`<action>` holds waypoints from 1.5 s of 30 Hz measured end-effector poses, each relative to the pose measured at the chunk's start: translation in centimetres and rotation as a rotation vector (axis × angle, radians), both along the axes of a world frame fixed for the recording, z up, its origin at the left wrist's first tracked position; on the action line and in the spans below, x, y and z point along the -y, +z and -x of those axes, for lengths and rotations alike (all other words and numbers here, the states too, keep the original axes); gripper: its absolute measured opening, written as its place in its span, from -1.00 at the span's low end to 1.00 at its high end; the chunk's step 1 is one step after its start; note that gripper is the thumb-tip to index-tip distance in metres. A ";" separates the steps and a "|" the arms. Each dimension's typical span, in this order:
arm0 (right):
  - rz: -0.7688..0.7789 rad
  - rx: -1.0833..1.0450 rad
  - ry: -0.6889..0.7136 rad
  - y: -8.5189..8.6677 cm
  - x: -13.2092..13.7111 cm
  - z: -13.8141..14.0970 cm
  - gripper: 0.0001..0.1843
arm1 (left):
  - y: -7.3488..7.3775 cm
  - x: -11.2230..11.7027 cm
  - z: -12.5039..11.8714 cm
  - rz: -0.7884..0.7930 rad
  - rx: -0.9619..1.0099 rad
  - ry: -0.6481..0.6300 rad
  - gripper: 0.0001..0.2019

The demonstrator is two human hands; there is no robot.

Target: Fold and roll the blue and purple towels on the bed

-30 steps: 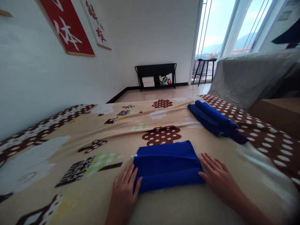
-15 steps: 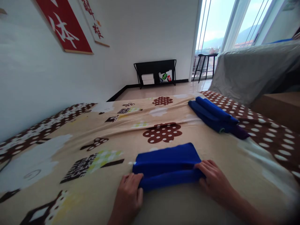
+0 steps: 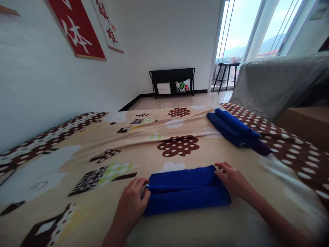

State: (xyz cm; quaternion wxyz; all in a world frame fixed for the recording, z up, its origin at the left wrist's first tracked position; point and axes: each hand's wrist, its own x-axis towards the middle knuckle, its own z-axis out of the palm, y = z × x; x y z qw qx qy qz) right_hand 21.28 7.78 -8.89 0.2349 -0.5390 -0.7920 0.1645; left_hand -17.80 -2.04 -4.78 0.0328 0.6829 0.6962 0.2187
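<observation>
A blue towel (image 3: 186, 190), folded into a narrow strip, lies on the patterned bedspread (image 3: 102, 154) right before me. My left hand (image 3: 132, 202) pinches the towel's left end, fingers curled on the fold. My right hand (image 3: 232, 178) grips the right end, its fingers bent over the upper layer. Farther off to the right lie rolled blue towels (image 3: 233, 128) side by side, with a dark purple cloth (image 3: 262, 148) at their near end.
A white wall with red banners (image 3: 77, 29) runs along the left. A black low shelf (image 3: 172, 82) stands at the far wall, a stool (image 3: 226, 73) by the window. A grey covered sofa (image 3: 277, 82) and a wooden surface (image 3: 303, 121) sit at the right.
Both hands went from lying flat beside the towel to gripping its ends. The towel has been folded over toward me into a narrower strip, uncovering more bedspread behind it.
</observation>
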 end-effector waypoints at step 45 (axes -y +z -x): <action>-0.308 0.225 0.158 1.8 6.5 1.1 -0.78 | -0.7 2.4 -1.5 0.015 -0.393 -0.281 -0.68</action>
